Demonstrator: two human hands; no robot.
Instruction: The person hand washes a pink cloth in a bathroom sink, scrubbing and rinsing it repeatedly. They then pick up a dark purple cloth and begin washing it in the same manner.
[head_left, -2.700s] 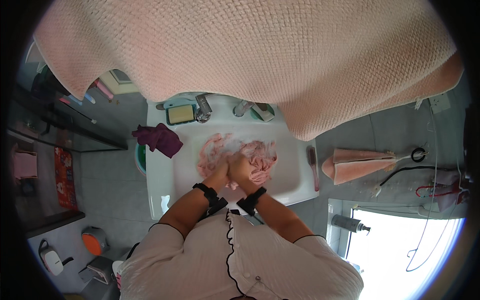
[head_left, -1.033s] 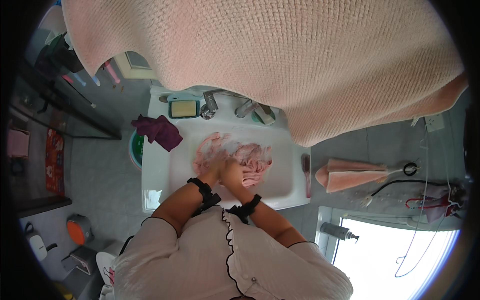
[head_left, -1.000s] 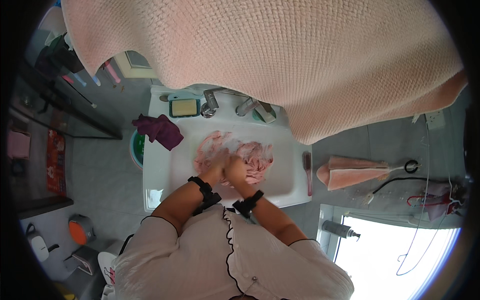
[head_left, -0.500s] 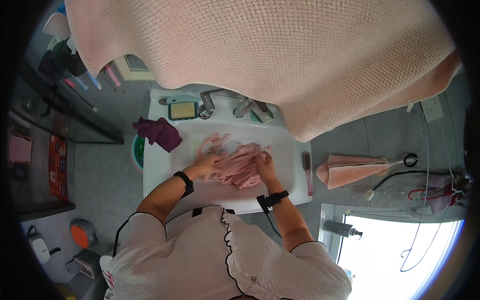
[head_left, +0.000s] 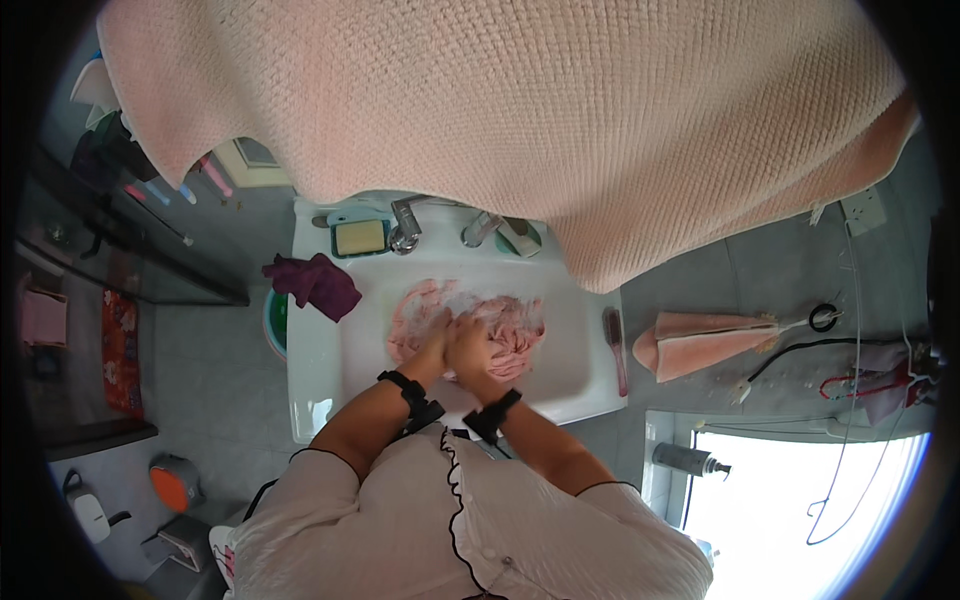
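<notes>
A wet pink garment or cloth (head_left: 515, 340) lies bunched in the white sink (head_left: 580, 375), with soap suds over its upper part. My left hand (head_left: 436, 338) and my right hand (head_left: 468, 345) are together at the middle of the heap. Both press into the fabric with bent fingers, and their fingertips are partly hidden by each other and by the folds. Cloth shows on either side of them. The exact kind of garment cannot be made out.
The faucet (head_left: 404, 228) and a soap bar (head_left: 360, 238) in its dish stand on the sink's far ledge. A purple cloth (head_left: 315, 284) drapes over the left rim, a brush (head_left: 615, 350) rests on the right rim. A large pink towel (head_left: 520, 110) hangs across the top.
My right hand has moved left from the heap's right side to meet my left hand, which has shifted slightly right. The pink cloth between them is bunched differently.
</notes>
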